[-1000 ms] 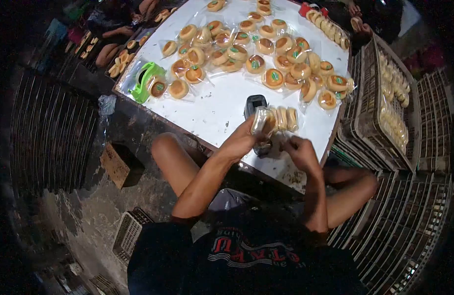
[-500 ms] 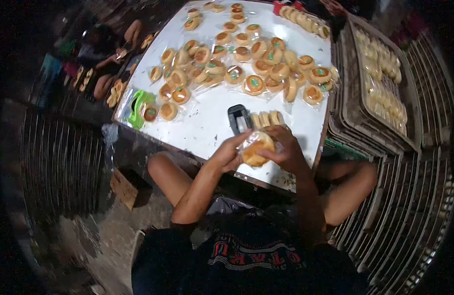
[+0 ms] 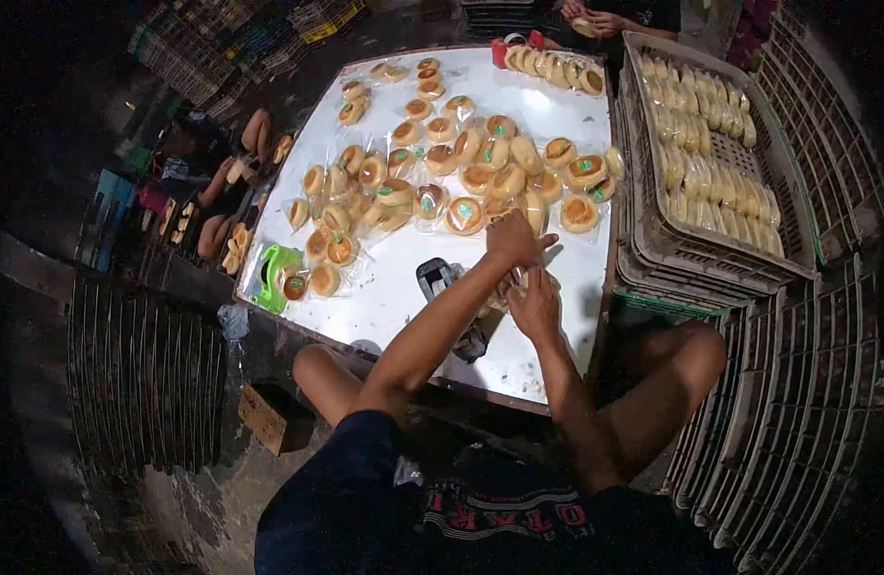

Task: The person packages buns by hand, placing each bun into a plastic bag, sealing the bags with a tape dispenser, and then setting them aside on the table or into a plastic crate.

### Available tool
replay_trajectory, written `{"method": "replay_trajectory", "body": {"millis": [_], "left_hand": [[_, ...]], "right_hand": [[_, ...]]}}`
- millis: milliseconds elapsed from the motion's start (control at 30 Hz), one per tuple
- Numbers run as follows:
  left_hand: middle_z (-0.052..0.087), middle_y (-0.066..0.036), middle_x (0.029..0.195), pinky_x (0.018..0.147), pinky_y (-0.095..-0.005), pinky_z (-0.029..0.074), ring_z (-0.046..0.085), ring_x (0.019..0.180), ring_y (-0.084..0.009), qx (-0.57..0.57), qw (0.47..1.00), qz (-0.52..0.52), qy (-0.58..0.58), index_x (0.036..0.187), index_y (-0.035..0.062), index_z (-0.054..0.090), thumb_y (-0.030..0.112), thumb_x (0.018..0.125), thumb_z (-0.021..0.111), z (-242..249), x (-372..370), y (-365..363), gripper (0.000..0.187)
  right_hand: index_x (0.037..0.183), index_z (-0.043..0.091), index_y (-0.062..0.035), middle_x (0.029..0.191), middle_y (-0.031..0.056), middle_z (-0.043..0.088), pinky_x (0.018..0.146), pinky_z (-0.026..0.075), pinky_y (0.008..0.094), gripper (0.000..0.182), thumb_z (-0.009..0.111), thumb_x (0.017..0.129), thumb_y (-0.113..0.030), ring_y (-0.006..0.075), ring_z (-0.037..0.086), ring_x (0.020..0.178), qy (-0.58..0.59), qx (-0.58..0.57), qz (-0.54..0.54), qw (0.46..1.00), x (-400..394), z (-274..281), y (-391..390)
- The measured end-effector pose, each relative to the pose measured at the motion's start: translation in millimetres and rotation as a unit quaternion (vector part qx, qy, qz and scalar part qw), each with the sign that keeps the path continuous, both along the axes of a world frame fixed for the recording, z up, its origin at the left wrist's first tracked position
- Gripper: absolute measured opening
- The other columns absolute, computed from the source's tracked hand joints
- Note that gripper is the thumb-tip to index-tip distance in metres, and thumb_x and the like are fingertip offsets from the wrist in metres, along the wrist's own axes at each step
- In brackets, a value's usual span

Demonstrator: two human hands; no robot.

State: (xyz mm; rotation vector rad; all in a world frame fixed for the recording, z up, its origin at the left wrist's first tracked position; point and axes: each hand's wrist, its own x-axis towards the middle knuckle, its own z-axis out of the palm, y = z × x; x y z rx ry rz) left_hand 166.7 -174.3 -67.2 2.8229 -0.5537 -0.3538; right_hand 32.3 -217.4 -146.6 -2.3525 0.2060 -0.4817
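Note:
My left hand [image 3: 514,240] reaches across the table at the near edge of a spread of wrapped round buns [image 3: 464,216], palm down, with its thumb stuck out to the right. Its other fingers are partly hidden close to a bun [image 3: 535,204]. Just nearer to me, my right hand [image 3: 536,305] is closed on a plastic-wrapped bun [image 3: 518,278], mostly covered by the fingers, at the short row of wrapped buns. A black tape dispenser [image 3: 432,278] sits beside the row, partly behind my left forearm.
A green tape dispenser [image 3: 272,273] stands at the table's left corner. A red dispenser [image 3: 504,50] is at the far edge beside a row of buns [image 3: 554,69]. Stacked crates [image 3: 696,230] of wrapped buns stand at right. Another person's hands [image 3: 600,21] hold a bun beyond.
The bun held between both hands has gone down to the short row with my right hand. My left hand has let go and moved forward to the spread. The head view has shifted.

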Motion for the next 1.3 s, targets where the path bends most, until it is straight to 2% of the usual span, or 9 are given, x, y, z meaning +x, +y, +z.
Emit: {"method": "replay_trajectory", "body": {"millis": [167,267,433,533,633,800,933,1000,1300], "left_hand": [[0.063,-0.026,0.108,0.085,-0.0471,0.051,0.064,0.099,-0.0414,-0.133,0.988,0.075,-0.028,0.126,-0.0028,0.041,0.045,0.074,0.076,-123,77,-26,0.078],[0.065,-0.022,0.103,0.080,-0.0435,0.053,0.066,0.095,-0.0354,-0.302,0.948,0.097,-0.028,0.125,-0.0044,0.044,0.037,0.075,0.076,-29,40,-5,0.072],[0.065,-0.012,0.108,0.076,-0.0315,0.054,0.064,0.087,-0.0173,-0.497,0.780,0.114,0.364,0.123,-0.0008,0.053,0.032,0.091,0.060,90,-23,87,0.046],[0.065,-0.014,0.111,0.088,-0.0347,0.052,0.066,0.094,-0.0227,-0.616,0.662,0.125,0.407,0.123,-0.0032,0.056,0.061,0.098,0.031,77,-47,127,0.073],[0.060,-0.016,0.118,0.101,-0.0382,0.042,0.056,0.113,-0.0235,-0.662,0.714,0.128,0.188,0.128,-0.0032,0.052,0.061,0.098,0.026,48,-78,142,0.076],[0.061,-0.014,0.119,0.097,-0.0361,0.048,0.060,0.110,-0.0237,-0.700,0.556,0.107,0.435,0.129,-0.0030,0.049,0.019,0.087,0.066,49,-124,174,0.050],[0.063,-0.015,0.113,0.090,-0.0348,0.054,0.064,0.103,-0.0236,-0.699,0.568,0.127,0.415,0.124,-0.0041,0.051,0.007,0.084,0.069,56,-131,174,0.046],[0.063,-0.015,0.113,0.088,-0.0329,0.055,0.065,0.100,-0.0232,-0.698,0.575,0.163,0.394,0.123,-0.0040,0.052,0.008,0.085,0.069,59,-130,176,0.043],[0.057,-0.008,0.124,0.092,-0.0386,0.051,0.058,0.111,-0.0242,-0.809,0.458,0.182,0.322,0.135,0.0131,0.045,0.031,0.089,0.069,49,-150,178,0.055]], "right_hand": [[0.126,0.046,0.0019,0.125,0.0262,0.052,0.093,0.045,0.0466,0.057,0.069,0.083,-0.027,0.0399,0.053,0.114,0.028,0.139,0.030,0.989,-3,13,-24],[0.133,0.041,0.0047,0.127,0.0267,0.050,0.097,0.043,0.0454,0.069,0.073,0.081,-0.027,0.0404,0.050,0.116,-0.074,0.203,-0.109,0.970,6,-5,-22],[0.147,0.017,0.0010,0.147,0.0266,0.028,0.110,0.024,0.0506,0.111,0.084,0.062,-0.021,0.0441,0.028,0.134,-0.149,0.096,-0.054,0.983,-3,93,-29],[0.145,0.029,-0.0017,0.142,0.0222,0.040,0.106,0.033,0.0490,0.096,0.080,0.064,-0.013,0.0425,0.040,0.130,-0.185,-0.066,0.059,0.979,-11,121,-15],[0.133,0.047,0.0002,0.125,0.0142,0.058,0.095,0.046,0.0334,0.061,0.074,0.080,-0.014,0.0262,0.057,0.115,-0.133,0.334,0.128,0.924,-20,99,31],[0.125,0.054,0.0010,0.109,0.0093,0.064,0.086,0.050,0.0313,0.051,0.047,0.099,-0.043,0.0162,0.061,0.099,0.125,0.543,0.259,0.789,-48,93,41],[0.088,0.061,-0.0027,0.063,0.0021,0.058,0.049,0.046,0.0299,0.059,0.037,0.099,-0.055,0.0127,0.054,0.051,0.194,0.444,0.132,0.865,-46,82,34],[0.093,0.057,-0.0060,0.073,0.0014,0.058,0.058,0.046,0.0276,0.054,0.041,0.097,-0.058,0.0105,0.054,0.063,0.161,0.277,0.147,0.936,-33,67,12],[0.129,0.047,-0.0025,0.111,0.0110,0.060,0.079,0.053,0.0352,0.048,0.047,0.100,-0.041,0.0207,0.063,0.094,-0.022,0.626,0.058,0.778,-43,88,82]]}}
